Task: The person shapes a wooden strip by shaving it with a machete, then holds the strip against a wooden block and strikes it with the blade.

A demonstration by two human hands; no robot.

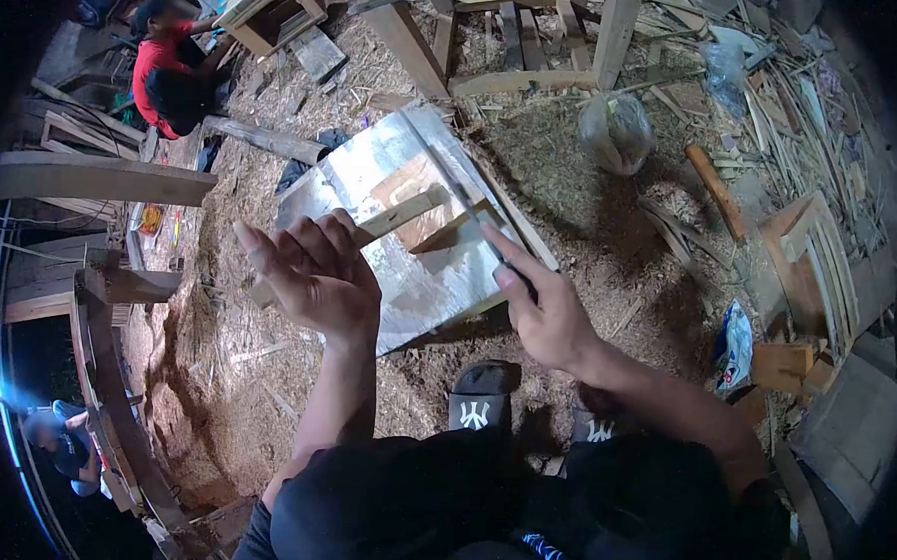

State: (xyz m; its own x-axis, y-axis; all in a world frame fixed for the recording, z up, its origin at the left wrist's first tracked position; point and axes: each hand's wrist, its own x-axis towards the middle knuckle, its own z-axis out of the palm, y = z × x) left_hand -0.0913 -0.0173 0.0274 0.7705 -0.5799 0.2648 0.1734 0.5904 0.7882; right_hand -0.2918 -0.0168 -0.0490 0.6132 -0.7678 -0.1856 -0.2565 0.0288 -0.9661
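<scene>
Head view: one wooden strip [405, 215], held over a wooden block [445, 232] on the low bench [467, 277]; from where I stand, likely light, stiff, dry rather than slippery, perhaps splintery along the edges; best hold, mid-length. Left hand [318, 279]: fingers wrapped round the strip. Right hand [549, 319]: fingers closed on the near end of one long thin tool [442, 164], probably rigid; type, cannot tell. Markings: sandals [480, 410], white interlocked monogram, seemingly NY; blue-and-white packet [736, 345], print illegible

Plastic bag [615, 137] near reddish wood strip [716, 194]; red-shirted person [159, 72] upper left.
</scene>
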